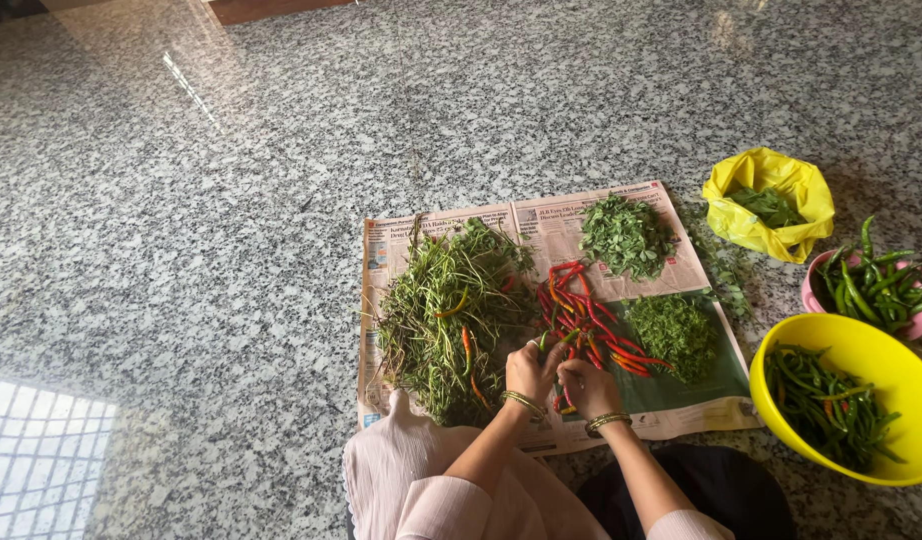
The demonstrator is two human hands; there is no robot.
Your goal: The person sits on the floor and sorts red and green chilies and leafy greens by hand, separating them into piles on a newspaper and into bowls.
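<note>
Left hand and right hand close together at near edge of red chilli pile, fingers pinched on chillies; exact grip hard to tell. Pile sits on newspaper on the granite floor. Left of it: stem heap. Right: yellow bowl with green chillies, pink bowl with more. Farther: two leaf piles, yellow bag holding greens.

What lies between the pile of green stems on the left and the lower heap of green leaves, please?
In the head view, the red chillies lie between the green stems and the leaf heap, with both hands there.
</note>
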